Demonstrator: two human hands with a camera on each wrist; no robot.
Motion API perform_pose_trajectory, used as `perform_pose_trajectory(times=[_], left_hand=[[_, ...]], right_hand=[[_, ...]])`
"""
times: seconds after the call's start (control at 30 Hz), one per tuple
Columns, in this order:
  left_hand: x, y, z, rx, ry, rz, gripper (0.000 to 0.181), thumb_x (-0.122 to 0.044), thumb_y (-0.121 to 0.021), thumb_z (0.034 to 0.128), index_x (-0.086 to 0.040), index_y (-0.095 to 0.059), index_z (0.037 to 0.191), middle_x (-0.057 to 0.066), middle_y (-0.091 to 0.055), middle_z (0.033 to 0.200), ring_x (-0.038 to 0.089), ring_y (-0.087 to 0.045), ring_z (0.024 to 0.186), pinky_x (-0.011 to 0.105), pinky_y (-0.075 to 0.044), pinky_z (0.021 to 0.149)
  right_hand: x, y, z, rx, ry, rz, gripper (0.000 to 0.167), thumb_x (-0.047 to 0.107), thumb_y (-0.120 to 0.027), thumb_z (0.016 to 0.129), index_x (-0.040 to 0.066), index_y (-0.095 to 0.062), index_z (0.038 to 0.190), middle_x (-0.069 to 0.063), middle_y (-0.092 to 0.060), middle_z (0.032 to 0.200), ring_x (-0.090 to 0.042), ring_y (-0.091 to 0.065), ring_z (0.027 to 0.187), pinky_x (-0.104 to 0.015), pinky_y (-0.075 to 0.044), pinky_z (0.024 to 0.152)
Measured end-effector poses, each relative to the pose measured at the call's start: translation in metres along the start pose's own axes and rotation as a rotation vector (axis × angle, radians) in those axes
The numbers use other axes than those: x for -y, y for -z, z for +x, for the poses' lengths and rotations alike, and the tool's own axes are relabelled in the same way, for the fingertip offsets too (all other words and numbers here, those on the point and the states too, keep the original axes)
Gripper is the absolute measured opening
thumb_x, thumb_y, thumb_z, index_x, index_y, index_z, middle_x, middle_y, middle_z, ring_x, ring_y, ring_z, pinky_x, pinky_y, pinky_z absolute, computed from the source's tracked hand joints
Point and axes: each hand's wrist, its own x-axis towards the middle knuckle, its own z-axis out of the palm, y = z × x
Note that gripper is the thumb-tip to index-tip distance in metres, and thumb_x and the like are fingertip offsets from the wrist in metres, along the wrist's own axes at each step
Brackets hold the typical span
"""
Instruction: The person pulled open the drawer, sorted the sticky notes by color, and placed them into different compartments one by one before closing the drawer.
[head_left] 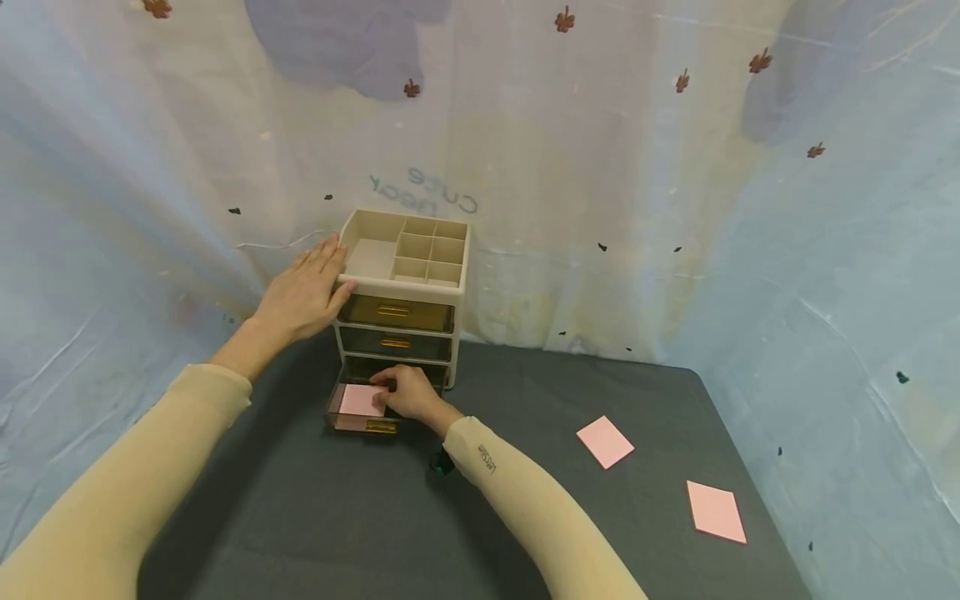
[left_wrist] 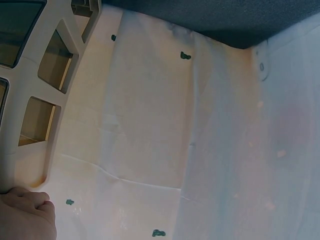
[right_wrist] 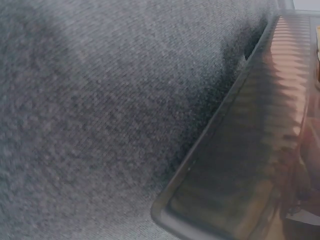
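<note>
A cream desktop organizer (head_left: 401, 288) stands against the curtain, its bottom drawer (head_left: 333, 404) pulled out. My left hand (head_left: 303, 292) lies with extended fingers along the organizer's upper left side, thumb toward the front edge. Part of that hand (left_wrist: 27, 215) shows at the lower left of the left wrist view. Inside the drawer, the thumb and fingers of my right hand (head_left: 411, 393) pinch the right edge of a pink sticky note pad (head_left: 360, 399). In the right wrist view, the drawer's smoky side (right_wrist: 220, 175) fills the lower right, and the hand is hardly discernible.
Two pink sticky note pads (head_left: 605, 442) (head_left: 716, 511) lie apart on the right of the dark tablecloth (head_left: 315, 517). A small dark green object (head_left: 442, 461) sits beside my right wrist. Two upper drawers (head_left: 395, 313) are closed. A patterned curtain (head_left: 570, 167) hangs behind.
</note>
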Motion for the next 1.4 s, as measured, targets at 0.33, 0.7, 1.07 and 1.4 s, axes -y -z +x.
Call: perform_pose_trajectory(times=[0.33,0.7,1.07,1.4], left_hand=[[-0.002,0.001,0.000,0.002,0.001,-0.005,0.075,-0.049,-0.024,0.1134,0.005,-0.012,0.164,0.023,-0.002,0.172,0.044,-0.010,0.158,0.057,-0.012,0.129],[-0.004,0.003,0.002,0.003,-0.003,0.000,0.075,-0.050,-0.022,0.1132,0.005,-0.012,0.165,0.022,-0.001,0.173,0.044,-0.011,0.158,0.057,-0.012,0.129],[0.002,-0.001,0.002,-0.006,-0.003,-0.004,0.076,-0.051,-0.023,0.1128,0.003,-0.010,0.165,0.022,-0.001,0.173,0.044,-0.011,0.158,0.058,-0.013,0.128],[0.001,0.001,0.002,0.000,-0.007,-0.018,0.076,-0.050,-0.024,0.1130,0.003,-0.009,0.165,0.022,0.001,0.173,0.044,-0.009,0.158,0.058,-0.013,0.128]], right_hand=[[0.002,-0.001,-0.002,0.042,-0.083,0.012,0.034,0.015,-0.071,0.100,0.011,-0.072,0.134,-0.003,-0.076,0.115,-0.008,-0.070,0.094,-0.021,-0.056,0.076],[0.002,0.002,-0.003,0.048,-0.077,-0.008,0.034,0.019,-0.068,0.102,0.010,-0.070,0.136,-0.002,-0.075,0.121,-0.011,-0.070,0.102,-0.022,-0.057,0.082],[0.005,0.005,-0.012,0.008,-0.021,0.012,0.042,0.024,-0.066,0.104,0.009,-0.064,0.143,-0.004,-0.068,0.138,-0.014,-0.067,0.117,-0.023,-0.056,0.092],[0.010,0.013,-0.033,-0.083,0.037,0.133,0.040,0.023,-0.067,0.104,0.009,-0.065,0.142,-0.003,-0.064,0.141,-0.016,-0.066,0.121,-0.023,-0.057,0.094]])
